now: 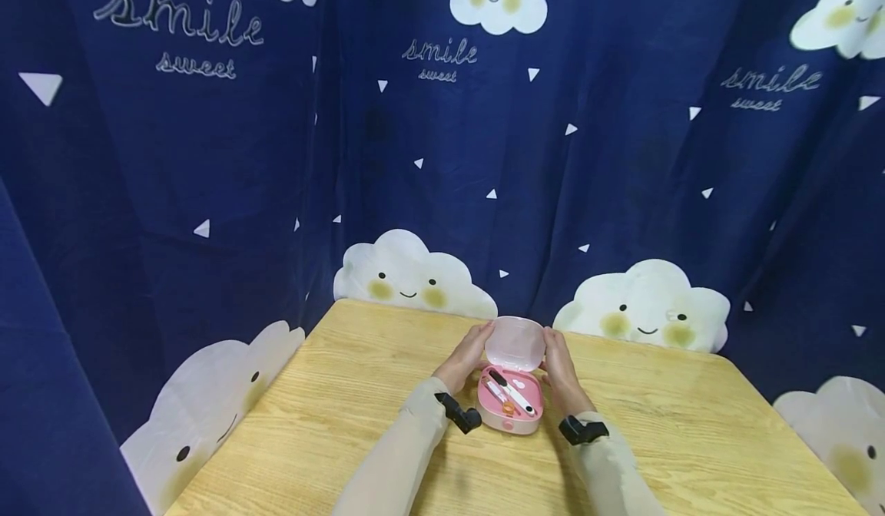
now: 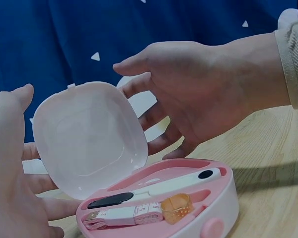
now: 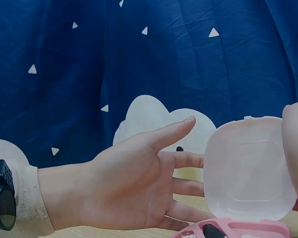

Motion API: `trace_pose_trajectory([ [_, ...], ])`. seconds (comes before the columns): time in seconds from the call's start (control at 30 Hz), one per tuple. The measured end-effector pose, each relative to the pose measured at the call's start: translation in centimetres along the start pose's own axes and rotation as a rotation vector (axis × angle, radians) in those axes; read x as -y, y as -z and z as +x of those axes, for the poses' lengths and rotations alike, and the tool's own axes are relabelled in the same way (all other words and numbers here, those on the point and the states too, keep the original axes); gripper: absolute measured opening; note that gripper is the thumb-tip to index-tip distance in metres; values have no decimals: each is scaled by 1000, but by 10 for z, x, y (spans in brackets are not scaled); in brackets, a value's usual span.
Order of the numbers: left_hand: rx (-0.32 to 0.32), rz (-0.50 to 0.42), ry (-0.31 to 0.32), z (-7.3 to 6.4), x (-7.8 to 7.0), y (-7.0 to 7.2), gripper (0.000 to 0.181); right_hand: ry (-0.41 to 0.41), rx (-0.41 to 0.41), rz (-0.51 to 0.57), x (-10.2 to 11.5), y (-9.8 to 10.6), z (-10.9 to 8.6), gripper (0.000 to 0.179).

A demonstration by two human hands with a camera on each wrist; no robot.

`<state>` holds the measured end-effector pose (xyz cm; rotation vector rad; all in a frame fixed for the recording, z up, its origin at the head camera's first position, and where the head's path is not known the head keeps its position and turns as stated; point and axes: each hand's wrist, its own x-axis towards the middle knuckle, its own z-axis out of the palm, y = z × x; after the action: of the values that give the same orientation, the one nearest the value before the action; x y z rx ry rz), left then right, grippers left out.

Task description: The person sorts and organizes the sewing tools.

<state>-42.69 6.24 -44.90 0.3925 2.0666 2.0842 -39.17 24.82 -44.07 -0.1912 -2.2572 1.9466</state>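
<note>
A pink and white sewing kit box (image 2: 228, 198) stands on the table with its pale lid (image 2: 89, 141) raised. Inside lie a slim white tool with a black end (image 2: 176, 183), a folded measuring tape (image 2: 124, 214) and an orange dotted thimble (image 2: 177, 207). In the head view my left hand (image 1: 465, 361) is at the lid's left side and my right hand (image 1: 563, 370) at its right. Both hands' fingers reach behind the lid with thumbs apart from it; the wrist views show these fingers fairly straight. Some fingertips are hidden behind the lid.
The wooden table (image 1: 346, 393) extends around the box on all sides. Behind it hangs a dark blue curtain (image 1: 442, 155) with clouds and triangles. Black devices are strapped at the left wrist (image 1: 459, 414) and right wrist (image 1: 583, 430).
</note>
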Motion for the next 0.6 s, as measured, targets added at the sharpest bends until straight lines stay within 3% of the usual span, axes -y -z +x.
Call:
trace_pose_trajectory([
  [0.37,-25,49,17,-4,-3,-2,68,-8,16,17,1,0,-2,98],
  [0.6,-50,68,16,-6,-3,-5,81,-16,23,26,1,0,-5,95],
])
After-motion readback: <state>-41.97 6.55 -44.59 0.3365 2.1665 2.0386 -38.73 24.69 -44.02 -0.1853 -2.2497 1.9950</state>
